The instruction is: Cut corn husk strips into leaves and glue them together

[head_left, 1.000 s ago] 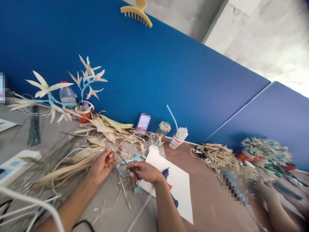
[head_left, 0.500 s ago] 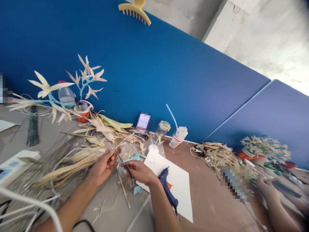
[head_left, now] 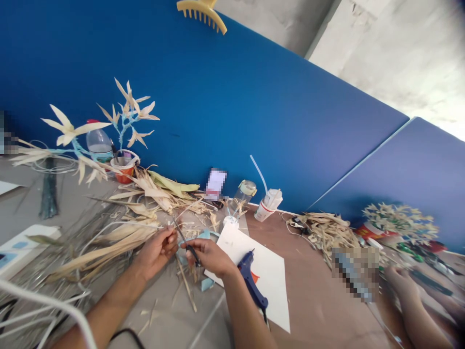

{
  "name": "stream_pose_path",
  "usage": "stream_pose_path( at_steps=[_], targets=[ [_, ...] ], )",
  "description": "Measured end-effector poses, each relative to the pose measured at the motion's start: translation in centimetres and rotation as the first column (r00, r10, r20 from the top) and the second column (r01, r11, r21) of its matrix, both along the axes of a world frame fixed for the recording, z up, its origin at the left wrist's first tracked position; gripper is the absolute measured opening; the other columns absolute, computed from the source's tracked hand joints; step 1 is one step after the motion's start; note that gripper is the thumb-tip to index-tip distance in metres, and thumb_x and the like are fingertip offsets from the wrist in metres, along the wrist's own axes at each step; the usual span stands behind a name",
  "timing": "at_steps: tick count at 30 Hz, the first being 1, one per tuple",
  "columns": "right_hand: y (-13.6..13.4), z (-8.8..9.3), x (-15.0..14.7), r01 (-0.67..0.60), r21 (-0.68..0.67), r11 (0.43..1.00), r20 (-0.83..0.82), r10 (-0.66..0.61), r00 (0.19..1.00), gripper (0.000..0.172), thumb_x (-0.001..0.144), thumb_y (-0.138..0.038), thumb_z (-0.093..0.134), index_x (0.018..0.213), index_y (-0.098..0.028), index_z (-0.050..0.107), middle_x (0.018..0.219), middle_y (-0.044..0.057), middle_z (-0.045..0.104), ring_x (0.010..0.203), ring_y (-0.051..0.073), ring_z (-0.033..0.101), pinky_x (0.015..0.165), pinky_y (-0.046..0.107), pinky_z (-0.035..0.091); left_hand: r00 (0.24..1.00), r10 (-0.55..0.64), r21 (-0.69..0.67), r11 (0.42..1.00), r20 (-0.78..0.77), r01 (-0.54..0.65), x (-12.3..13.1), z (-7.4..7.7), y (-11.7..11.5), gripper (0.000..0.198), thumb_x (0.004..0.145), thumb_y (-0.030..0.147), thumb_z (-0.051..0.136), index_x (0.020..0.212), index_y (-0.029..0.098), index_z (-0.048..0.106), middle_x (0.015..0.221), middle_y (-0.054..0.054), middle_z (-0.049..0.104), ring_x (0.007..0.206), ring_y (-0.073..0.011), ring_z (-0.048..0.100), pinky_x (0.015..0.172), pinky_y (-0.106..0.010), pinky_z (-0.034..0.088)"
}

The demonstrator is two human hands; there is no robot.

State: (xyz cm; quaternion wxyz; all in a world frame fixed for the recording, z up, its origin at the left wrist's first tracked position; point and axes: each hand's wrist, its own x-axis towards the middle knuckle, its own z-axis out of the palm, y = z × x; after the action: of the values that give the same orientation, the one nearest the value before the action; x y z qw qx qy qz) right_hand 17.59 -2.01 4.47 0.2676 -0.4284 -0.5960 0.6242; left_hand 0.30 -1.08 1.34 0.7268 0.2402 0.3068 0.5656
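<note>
My left hand (head_left: 157, 248) is closed in a pinch on a small piece of dried leaf, right beside a bundle of long dried leaves (head_left: 105, 247) that lies on the table. My right hand (head_left: 208, 255) is closed on a thin dark tool (head_left: 185, 241), likely scissors, whose tip points up toward my left fingers. The two hands almost touch. A light blue tape ring (head_left: 203, 236) lies just behind them. A blue glue gun (head_left: 251, 280) rests on a white sheet of paper (head_left: 269, 286) by my right forearm.
Straw flowers on blue stems (head_left: 127, 116), a plastic bottle (head_left: 98, 144), an orange cup (head_left: 123, 170), a glass jar (head_left: 242, 192) and a lidded cup with a straw (head_left: 268, 203) stand along the blue partition. Another person's hand (head_left: 401, 286) works at the right beside more dried leaves (head_left: 327, 232).
My right hand has moved left toward my left hand with the tool, and the glue gun on the paper has come into view beside my forearm.
</note>
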Motion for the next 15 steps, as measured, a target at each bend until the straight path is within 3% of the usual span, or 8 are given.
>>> stream_pose_path(
  at_steps=[12,15],
  targets=[
    [0.16,-0.46,0.04,0.048,-0.009,0.999,-0.023,-0.048,0.999,0.021,0.077,-0.03,0.065,0.093,-0.019,0.073,0.055,-0.004,0.055,0.052,0.009,0.047,0.054,0.021,0.037,0.999,-0.005,-0.039,0.999,0.033,0.006,-0.12,-0.59,0.26,0.021,0.077,0.02,0.066,0.064,0.015,0.05,0.052,0.007,0.048,0.036,-0.001,0.025,0.04,-0.017,0.03],
    [0.42,-0.51,0.2,0.086,0.008,0.996,0.037,-0.086,0.996,0.022,0.08,-0.028,0.059,0.095,-0.018,0.071,0.054,-0.004,0.055,0.052,0.01,0.049,0.055,0.022,0.039,1.0,0.001,-0.032,0.999,0.012,-0.001,-0.07,-0.49,0.18,0.022,0.075,0.022,0.068,0.063,0.015,0.051,0.052,0.007,0.047,0.036,-0.0012,0.024,0.04,-0.017,0.028]
  ],
)
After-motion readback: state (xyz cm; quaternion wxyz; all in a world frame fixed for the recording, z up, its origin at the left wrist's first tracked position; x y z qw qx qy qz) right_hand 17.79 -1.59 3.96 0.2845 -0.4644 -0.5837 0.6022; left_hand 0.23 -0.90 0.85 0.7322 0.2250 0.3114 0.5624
